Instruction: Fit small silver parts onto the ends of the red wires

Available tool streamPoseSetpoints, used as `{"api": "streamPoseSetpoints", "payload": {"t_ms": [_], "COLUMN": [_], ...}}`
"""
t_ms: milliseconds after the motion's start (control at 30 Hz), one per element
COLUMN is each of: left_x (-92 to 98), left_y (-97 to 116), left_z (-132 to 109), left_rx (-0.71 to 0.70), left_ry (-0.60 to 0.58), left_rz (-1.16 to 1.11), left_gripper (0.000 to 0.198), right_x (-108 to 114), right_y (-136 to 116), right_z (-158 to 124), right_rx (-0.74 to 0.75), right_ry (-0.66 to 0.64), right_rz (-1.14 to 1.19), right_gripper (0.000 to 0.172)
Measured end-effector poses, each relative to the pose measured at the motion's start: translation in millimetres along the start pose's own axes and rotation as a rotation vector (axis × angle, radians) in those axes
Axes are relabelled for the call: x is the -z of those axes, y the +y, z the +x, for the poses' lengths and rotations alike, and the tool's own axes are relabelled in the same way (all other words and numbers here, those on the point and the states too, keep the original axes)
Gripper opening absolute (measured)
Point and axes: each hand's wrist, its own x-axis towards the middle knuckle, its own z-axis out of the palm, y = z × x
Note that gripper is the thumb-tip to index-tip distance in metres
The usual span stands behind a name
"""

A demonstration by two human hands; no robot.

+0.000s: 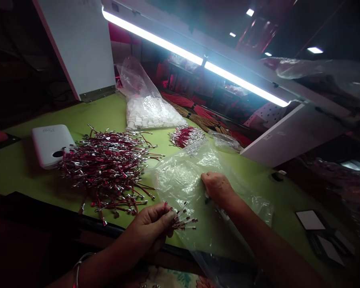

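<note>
Left hand [147, 229]: fingers and thumb pressed together, pinching a small bunch of red wires [181, 221] near their crimped metal terminals, which fan out past the fingertips.
Right hand [217, 189]: resting on the clear plastic bag [195, 200], fingers bent down into the film and partly hidden; whether they pinch it, I cannot tell.
Small bunch: just beside the bag, above its lower left part, not inside it.
Left wrist: a thin metal bangle [77, 271].
Green tabletop [114, 112]: bears a loose heap of red terminal wires [108, 168] beside a white power bank [51, 146].
Farther back: a smaller bundle of the same wires [187, 137], a small clear bag [225, 140], and a clear bag full of small white plastic pieces [147, 110].
Behind these: coiled red and tan wire bundles [195, 114].
Overhead: a lit fluorescent tube [198, 60].
</note>
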Motion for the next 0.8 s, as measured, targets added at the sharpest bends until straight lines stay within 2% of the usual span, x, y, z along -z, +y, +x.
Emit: {"api": "streamPoseSetpoints", "payload": {"t_ms": [167,267,367,467,533,667,800], "left_x": [-0.8,-0.9,-2.4,-3.4,-3.2,-2.6,-5.8], "left_y": [4.7,5.3,5.7,6.7,7.2,5.4,1.5], "left_z": [-4.8,-7.2,-9.8,-12.2,-13.7,-15.9,-17.3], "left_rx": [0.016,0.013,0.002,0.0,0.001,-0.015,-0.017], "left_ry": [-0.04,-0.072,-0.096,-0.11,-0.115,-0.151,-0.165], "left_rz": [-0.014,-0.003,0.024,0.071,0.088,0.099,0.037], "left_gripper": [0.046,0.043,0.042,0.043,0.042,0.041,0.044], "right_x": [-4.1,1.1,10.6,19.1,21.7,22.4,28.4], "right_y": [0.0,-14.2,-39.7,-64.6,-74.8,-79.2,-76.8], "right_z": [-2.4,-16.6,-33.3,-43.5,-46.3,-50.8,-60.2], "right_rx": [-0.037,-0.023,0.03,-0.037,-0.092,-0.084,0.092], "right_ry": [0.113,0.13,0.034,-0.135,-0.206,-0.215,-0.054], "right_rz": [0.264,0.5,0.912,1.585,1.777,1.726,1.336], "right_gripper": [0.022,0.017,0.024,0.026,0.027,0.024,0.012]}}
